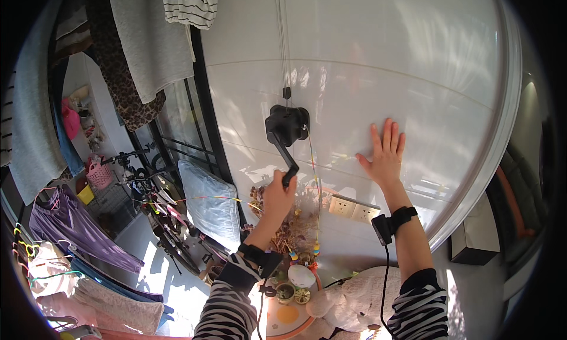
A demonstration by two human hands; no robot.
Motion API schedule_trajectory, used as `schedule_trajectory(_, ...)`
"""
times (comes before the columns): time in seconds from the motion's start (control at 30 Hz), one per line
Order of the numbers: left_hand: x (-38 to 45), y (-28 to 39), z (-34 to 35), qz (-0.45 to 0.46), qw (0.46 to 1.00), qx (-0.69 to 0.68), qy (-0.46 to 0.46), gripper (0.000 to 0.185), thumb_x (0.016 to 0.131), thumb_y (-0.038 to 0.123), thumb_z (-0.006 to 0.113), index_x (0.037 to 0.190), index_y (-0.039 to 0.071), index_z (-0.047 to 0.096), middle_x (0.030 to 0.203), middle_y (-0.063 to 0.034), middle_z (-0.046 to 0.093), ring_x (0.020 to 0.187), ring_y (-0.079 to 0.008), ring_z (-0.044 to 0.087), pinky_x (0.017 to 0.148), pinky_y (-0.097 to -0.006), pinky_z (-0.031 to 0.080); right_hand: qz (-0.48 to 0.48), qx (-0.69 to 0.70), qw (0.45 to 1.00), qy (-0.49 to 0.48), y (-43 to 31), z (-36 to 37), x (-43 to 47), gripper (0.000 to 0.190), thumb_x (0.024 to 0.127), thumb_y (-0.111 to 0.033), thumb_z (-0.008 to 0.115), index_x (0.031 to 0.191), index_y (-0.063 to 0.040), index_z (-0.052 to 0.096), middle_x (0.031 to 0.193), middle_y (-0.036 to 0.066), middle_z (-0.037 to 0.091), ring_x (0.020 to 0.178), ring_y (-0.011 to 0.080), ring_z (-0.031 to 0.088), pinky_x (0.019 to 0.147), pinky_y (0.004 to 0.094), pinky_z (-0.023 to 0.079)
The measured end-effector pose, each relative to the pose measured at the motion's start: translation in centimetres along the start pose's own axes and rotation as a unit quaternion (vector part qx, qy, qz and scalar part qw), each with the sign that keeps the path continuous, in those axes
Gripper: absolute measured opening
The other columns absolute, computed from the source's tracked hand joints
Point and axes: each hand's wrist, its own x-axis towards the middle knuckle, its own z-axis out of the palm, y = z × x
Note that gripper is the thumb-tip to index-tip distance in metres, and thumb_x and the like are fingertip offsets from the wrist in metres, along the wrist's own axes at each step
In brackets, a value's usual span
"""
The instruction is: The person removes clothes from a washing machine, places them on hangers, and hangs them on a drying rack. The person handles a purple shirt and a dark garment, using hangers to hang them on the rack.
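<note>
A black hand-crank winch (287, 125) is fixed to a glossy white tiled wall (354, 92), with thin cables (283, 39) running straight up from it. My left hand (278, 198) grips the end of its crank arm (285, 154), which slants down to the right. To the right of the winch, my right hand (384, 156) lies palm against the wall, fingers pointing up and thumb out, holding nothing. A multicoloured cord (315, 176) hangs from the winch's right side. Each wrist wears a black strap with a small device and a cable.
Power sockets (353, 208) sit low on the wall. Below are dried flowers (283, 238), small potted plants (285, 292) on a round table, and a plush toy (367, 291). On the left are a pale blue cushion (210, 202), a bicycle (164, 225) and hanging clothes (146, 43).
</note>
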Motion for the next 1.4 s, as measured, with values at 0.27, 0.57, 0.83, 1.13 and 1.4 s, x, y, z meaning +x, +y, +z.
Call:
schedule_trajectory(0.27, 1.1, -6.2, -0.5, 0.033, 0.999, 0.022, 0.027, 0.029, 0.092, 0.031, 0.06, 0.103, 0.006, 0.048, 0.069, -0.0144, 0.062, 0.066, -0.035, 0.064, 0.06, -0.0431, 0.047, -0.01, 0.006, 1.0, 0.007, -0.2, -0.5, 0.0, 0.091, 0.072, -0.04, 0.074, 0.149, -0.017, 0.031, 0.159, 0.017, 0.013, 0.147, 0.0314, 0.011, 0.117, 0.0502, 0.008)
schedule_trajectory(0.57, 2.2, -6.8, -1.6, -0.008, 0.995, 0.094, -0.024, 0.034, 0.091, 0.037, 0.06, 0.103, 0.007, 0.046, 0.081, -0.0196, 0.066, 0.078, -0.0417, 0.064, 0.066, -0.0501, 0.049, -0.041, 0.077, 0.98, -0.179, 0.9, -6.5, -0.1, 0.096, 0.073, -0.035, 0.074, 0.151, -0.012, 0.023, 0.159, 0.017, 0.006, 0.147, 0.0331, 0.006, 0.118, 0.0482, 0.009)
schedule_trajectory(0.83, -9.7, -2.9, 5.8, -0.137, 0.989, 0.04, 0.026, 0.075, 0.094, 0.031, 0.056, 0.147, -0.006, 0.016, 0.083, -0.0144, 0.067, 0.076, -0.0313, 0.065, 0.07, -0.0421, 0.051, 0.04, 0.255, 0.927, -0.273, 8.6, -21.5, -18.2, 0.092, 0.079, -0.03, 0.073, 0.151, -0.009, 0.02, 0.158, 0.02, 0.011, 0.142, 0.0376, 0.022, 0.115, 0.0501, 0.021)
schedule_trajectory(1.13, -49.1, 28.4, 27.2, 0.078, 0.873, -0.139, -0.461, 0.025, 0.091, 0.024, 0.062, 0.109, 0.007, 0.066, 0.086, -0.0093, 0.067, 0.071, -0.0197, 0.063, 0.067, -0.0313, 0.051, 0.322, 0.17, 0.913, -0.184, 31.5, -51.3, -44.9, 0.085, 0.083, -0.029, 0.069, 0.149, -0.004, 0.022, 0.155, 0.021, 0.022, 0.141, 0.0378, 0.028, 0.115, 0.0483, 0.022)
schedule_trajectory(1.4, -64.7, 53.3, 40.4, 0.165, 0.722, -0.193, -0.644, 0.025, 0.093, 0.022, 0.061, 0.11, 0.005, 0.064, 0.089, -0.0082, 0.068, 0.069, -0.0149, 0.061, 0.064, -0.0286, 0.05, 0.505, -0.052, 0.857, -0.092, 44.7, -77.6, -61.0, 0.076, 0.085, -0.025, 0.067, 0.146, 0.0, 0.028, 0.143, 0.02, 0.042, 0.133, 0.0292, 0.043, 0.117, 0.0496, 0.016)
